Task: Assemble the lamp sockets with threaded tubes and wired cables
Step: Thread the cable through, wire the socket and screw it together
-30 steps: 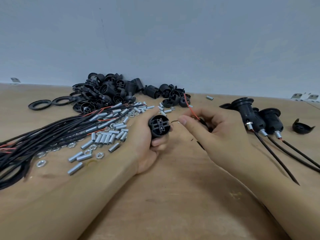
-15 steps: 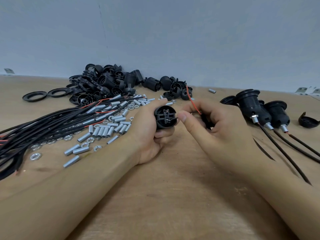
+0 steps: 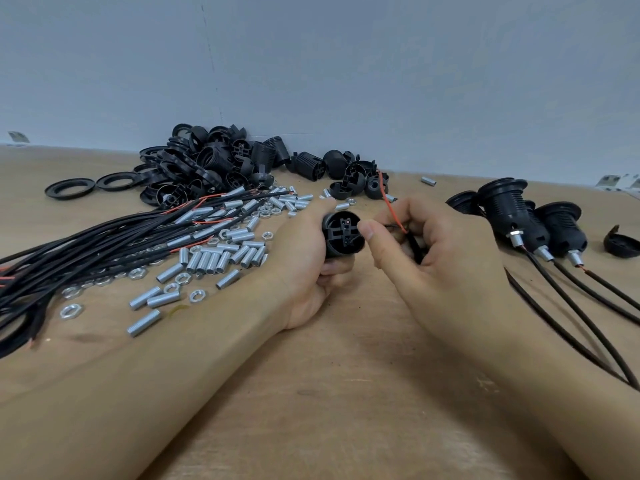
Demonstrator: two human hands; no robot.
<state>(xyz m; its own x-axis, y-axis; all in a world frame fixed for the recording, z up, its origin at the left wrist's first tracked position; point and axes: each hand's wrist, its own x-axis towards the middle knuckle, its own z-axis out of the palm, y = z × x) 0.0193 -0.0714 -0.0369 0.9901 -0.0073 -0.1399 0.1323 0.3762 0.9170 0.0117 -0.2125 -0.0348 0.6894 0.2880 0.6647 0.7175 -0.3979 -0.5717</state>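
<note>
My left hand (image 3: pixel 304 258) grips a black lamp socket (image 3: pixel 343 235) above the bench (image 3: pixel 346 393), while my right hand (image 3: pixel 433 251) pinches a red-and-black wired cable (image 3: pixel 393 211) beside it.

Single head-worn view — directed forward and down across the wooden table (image 3: pixel 346 427); both hands seen close; grey wall (image 3: pixel 346 64) behind.

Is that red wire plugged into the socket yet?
Not yet: the red wire sticks up from the right hand, beside the socket.

Wooden table (image 3: pixel 346 410) against a plain grey wall (image 3: pixel 346 64).
</note>
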